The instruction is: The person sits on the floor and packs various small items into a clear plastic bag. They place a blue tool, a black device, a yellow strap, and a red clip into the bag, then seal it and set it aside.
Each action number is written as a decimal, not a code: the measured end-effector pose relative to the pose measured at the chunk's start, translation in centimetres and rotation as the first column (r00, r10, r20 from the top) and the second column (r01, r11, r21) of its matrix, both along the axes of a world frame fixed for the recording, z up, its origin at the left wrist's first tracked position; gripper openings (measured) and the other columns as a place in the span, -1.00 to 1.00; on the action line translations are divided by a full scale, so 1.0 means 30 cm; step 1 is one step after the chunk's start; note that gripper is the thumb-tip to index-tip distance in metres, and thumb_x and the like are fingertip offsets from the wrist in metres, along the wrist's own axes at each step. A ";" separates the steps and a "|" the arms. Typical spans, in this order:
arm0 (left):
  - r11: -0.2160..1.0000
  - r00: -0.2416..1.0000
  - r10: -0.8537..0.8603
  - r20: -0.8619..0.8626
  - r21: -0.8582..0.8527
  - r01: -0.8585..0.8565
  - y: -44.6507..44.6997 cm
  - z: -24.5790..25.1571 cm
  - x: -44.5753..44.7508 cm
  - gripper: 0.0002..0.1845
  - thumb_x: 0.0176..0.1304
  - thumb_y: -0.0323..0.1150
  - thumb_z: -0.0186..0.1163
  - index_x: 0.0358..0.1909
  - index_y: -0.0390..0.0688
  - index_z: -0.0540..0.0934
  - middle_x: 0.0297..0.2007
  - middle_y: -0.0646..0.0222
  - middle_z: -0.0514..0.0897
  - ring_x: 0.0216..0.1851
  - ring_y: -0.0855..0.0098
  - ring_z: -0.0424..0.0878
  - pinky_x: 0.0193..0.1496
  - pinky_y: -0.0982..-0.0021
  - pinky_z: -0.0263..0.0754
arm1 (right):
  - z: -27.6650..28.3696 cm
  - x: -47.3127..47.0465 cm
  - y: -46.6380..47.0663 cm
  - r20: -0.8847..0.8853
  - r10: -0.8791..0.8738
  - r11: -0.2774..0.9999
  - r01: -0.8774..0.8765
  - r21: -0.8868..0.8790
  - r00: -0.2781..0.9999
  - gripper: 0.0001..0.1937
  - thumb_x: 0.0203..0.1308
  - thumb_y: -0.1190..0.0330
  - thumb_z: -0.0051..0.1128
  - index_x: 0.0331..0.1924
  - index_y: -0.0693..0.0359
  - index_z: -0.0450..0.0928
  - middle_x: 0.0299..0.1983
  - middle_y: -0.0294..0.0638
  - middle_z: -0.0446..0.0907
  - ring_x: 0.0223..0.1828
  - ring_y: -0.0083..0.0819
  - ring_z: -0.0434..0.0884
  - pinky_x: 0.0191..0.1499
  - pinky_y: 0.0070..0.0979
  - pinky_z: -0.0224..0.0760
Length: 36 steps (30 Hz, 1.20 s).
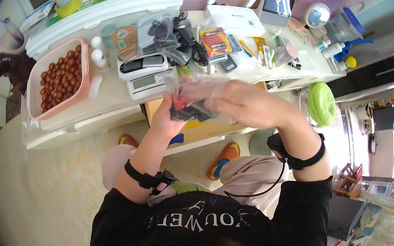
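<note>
A clear plastic bag [188, 102] with black and red items in it is held up before me, just off the table's front edge. My left hand [168, 120] supports it from the left, thumb up along its side. Over the bag's right side lies my right hand [249, 104], blurred, its fingers partly behind or inside the film. Whether those fingers grip anything is unclear. What the red and black items are cannot be made out. Below the bag, a pulled-out drawer [197, 144] shows a yellow thing and a blue thing.
On the white table, two digital scales [145, 84] stand behind the bag. A pink basin [84, 94] of round brown nuts or fruits sits at left. Cables [185, 33], a battery pack [215, 41] and a white router [235, 18] crowd the back. A green-topped stool [321, 103] stands right.
</note>
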<state>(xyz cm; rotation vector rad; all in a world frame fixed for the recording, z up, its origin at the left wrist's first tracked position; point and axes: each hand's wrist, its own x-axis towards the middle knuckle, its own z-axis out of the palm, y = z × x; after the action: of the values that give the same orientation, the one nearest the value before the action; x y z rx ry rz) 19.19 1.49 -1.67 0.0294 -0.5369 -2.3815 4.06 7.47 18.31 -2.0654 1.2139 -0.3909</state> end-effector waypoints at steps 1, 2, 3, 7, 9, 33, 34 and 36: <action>0.999 0.999 -0.016 -0.033 -0.044 0.015 0.003 -0.008 -0.001 -0.28 0.25 0.21 -0.07 0.28 -0.07 0.22 0.25 0.27 0.31 0.30 0.24 0.24 0.33 0.09 0.08 | -0.010 0.006 -0.010 -0.001 0.072 0.995 -0.072 0.075 0.997 -0.65 0.25 0.42 -0.21 0.04 0.41 0.44 0.20 0.07 0.36 0.30 -0.03 0.25 0.32 -0.31 0.09; 1.000 0.998 -0.017 0.057 -0.024 0.018 0.010 -0.014 0.005 -0.30 0.26 0.22 -0.11 0.29 -0.03 0.21 0.25 0.32 0.31 0.29 0.25 0.24 0.33 0.09 0.08 | -0.009 0.003 -0.003 0.061 0.109 0.987 -0.115 0.110 0.992 -0.63 0.29 0.38 -0.27 0.03 0.50 0.41 0.24 0.11 0.29 0.37 0.00 0.12 0.39 -0.31 -0.06; 1.000 0.998 -0.002 0.058 -0.009 0.003 0.015 -0.019 0.004 -0.31 0.27 0.22 -0.11 0.29 -0.01 0.21 0.26 0.34 0.31 0.29 0.25 0.24 0.33 0.09 0.08 | -0.014 0.008 0.003 0.043 0.097 0.995 -0.098 0.031 0.994 -0.64 0.30 0.36 -0.29 -0.01 0.46 0.42 0.14 0.10 0.35 0.25 0.02 0.22 0.31 -0.29 0.04; 0.998 0.999 0.030 0.024 0.056 -0.031 0.017 -0.025 -0.007 -0.31 0.26 0.18 -0.05 0.29 -0.06 0.23 0.25 0.35 0.34 0.28 0.29 0.26 0.33 0.12 0.08 | 0.004 -0.021 0.053 0.086 -0.045 0.985 0.058 -0.160 0.995 -0.68 0.17 0.49 -0.21 -0.04 0.43 0.49 0.13 0.08 0.42 0.22 -0.05 0.35 0.27 -0.34 0.18; 0.998 0.999 0.035 -0.007 0.054 -0.034 0.002 -0.020 -0.001 -0.31 0.26 0.19 -0.06 0.28 -0.04 0.24 0.23 0.35 0.35 0.26 0.28 0.28 0.32 0.10 0.11 | 0.022 -0.093 0.102 0.179 -0.185 0.965 0.213 -0.155 0.966 -0.68 0.11 0.54 -0.18 -0.07 0.39 0.53 0.05 0.04 0.51 0.12 -0.11 0.48 0.19 -0.39 0.29; 0.966 0.992 0.055 0.118 0.246 -0.083 -0.047 -0.027 -0.015 -0.19 0.15 0.32 -0.03 0.31 -0.01 0.22 0.26 0.32 0.31 0.26 0.20 0.26 0.31 0.03 0.11 | -0.513 -0.877 -0.174 -0.048 -0.966 0.249 0.868 -0.429 0.254 -0.81 0.05 0.30 0.07 -0.26 0.10 0.62 -0.29 -0.11 0.63 -0.20 -0.14 0.60 -0.11 -0.31 0.47; 0.974 0.961 0.116 0.253 0.161 -0.160 -0.045 -0.025 -0.013 -0.19 0.15 0.32 -0.03 0.30 -0.01 0.22 0.26 0.33 0.31 0.26 0.20 0.26 0.31 0.03 0.11 | -0.500 -0.889 -0.144 -0.034 -0.971 0.224 0.841 -0.492 0.239 -0.82 0.04 0.31 0.08 -0.27 0.14 0.61 -0.32 -0.12 0.64 -0.23 -0.18 0.62 -0.14 -0.33 0.47; 0.972 0.947 0.129 0.294 0.151 -0.179 -0.044 -0.026 -0.015 -0.20 0.16 0.32 -0.04 0.30 -0.01 0.22 0.25 0.33 0.32 0.26 0.21 0.27 0.31 0.03 0.12 | -0.484 -0.903 -0.081 -0.002 -0.977 0.170 0.769 -0.617 0.214 -0.83 0.04 0.33 0.12 -0.30 0.22 0.58 -0.37 -0.15 0.66 -0.30 -0.27 0.64 -0.20 -0.37 0.48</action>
<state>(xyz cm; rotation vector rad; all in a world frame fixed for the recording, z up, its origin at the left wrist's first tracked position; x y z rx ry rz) 18.74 0.16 -2.45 0.4809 -0.4349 -2.2746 -23.03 5.04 3.79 -1.4735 2.9200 -0.9376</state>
